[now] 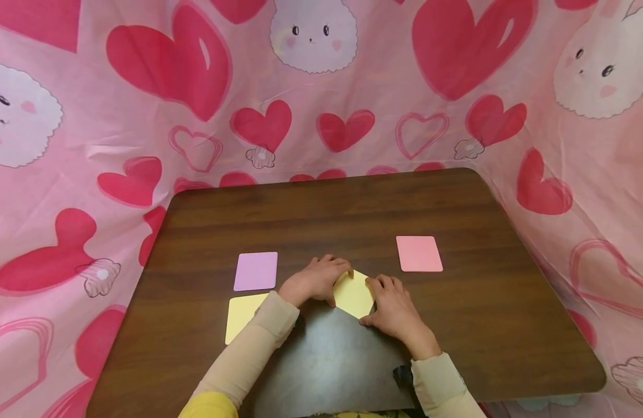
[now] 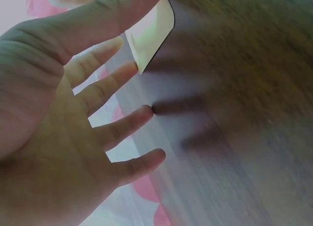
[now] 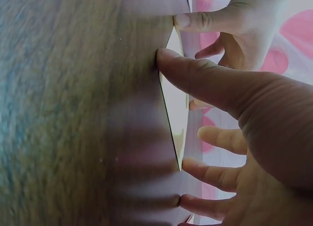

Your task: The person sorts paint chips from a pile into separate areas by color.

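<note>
A square yellow card (image 1: 354, 294) lies turned cornerwise on the dark wooden table, between both hands. My left hand (image 1: 317, 280) holds its left side, thumb at the near corner and a fingertip at the far one. On the other side, my right hand (image 1: 396, 309) grips it between thumb and fingers in the same way. Both hands have their remaining fingers spread, with fingertips close to the tabletop. The right wrist view shows the card (image 3: 173, 103) as a thin sliver, with the left thumb (image 3: 193, 21) by its upper end.
A purple card (image 1: 256, 271) lies left of the hands. Nearer to me is a second yellow card (image 1: 241, 316), partly covered by the left sleeve (image 1: 259, 339). A pink card (image 1: 419, 253) is at the right. Pink heart-patterned cloth (image 1: 306, 93) hangs around the table (image 1: 483, 325).
</note>
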{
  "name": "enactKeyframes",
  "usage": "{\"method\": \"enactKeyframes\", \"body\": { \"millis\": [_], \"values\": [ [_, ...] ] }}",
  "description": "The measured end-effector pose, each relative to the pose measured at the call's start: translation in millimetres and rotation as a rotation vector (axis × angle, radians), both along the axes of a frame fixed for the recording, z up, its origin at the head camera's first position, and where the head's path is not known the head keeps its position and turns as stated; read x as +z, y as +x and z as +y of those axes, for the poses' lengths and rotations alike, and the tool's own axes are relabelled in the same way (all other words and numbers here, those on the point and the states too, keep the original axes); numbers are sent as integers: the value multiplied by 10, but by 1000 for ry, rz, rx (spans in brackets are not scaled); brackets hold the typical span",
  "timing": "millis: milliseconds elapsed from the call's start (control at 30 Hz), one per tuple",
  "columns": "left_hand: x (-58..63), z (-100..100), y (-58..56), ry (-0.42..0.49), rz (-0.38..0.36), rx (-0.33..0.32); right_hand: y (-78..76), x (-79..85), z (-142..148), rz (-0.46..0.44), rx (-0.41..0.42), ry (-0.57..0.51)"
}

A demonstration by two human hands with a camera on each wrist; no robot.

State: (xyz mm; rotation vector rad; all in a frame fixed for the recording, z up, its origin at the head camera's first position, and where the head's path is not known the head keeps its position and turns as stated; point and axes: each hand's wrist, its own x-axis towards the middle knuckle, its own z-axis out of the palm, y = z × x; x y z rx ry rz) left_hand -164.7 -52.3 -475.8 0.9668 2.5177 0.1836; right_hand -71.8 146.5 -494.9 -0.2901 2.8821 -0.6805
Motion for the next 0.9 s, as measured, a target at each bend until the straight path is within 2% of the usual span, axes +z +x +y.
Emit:
{"method": "enactKeyframes", "body": {
  "millis": [267,500,900],
  "values": [
    [4,-2,-21,15,-8,1,-30,12,24,-21,-29,12],
    [-6,-20,-14,43,-22,30,-76,22,24,-23,-12,39],
    [-19,-21,-12,46,-31,37,-169,46,-12,-103,-39,-39]
  ]
}}
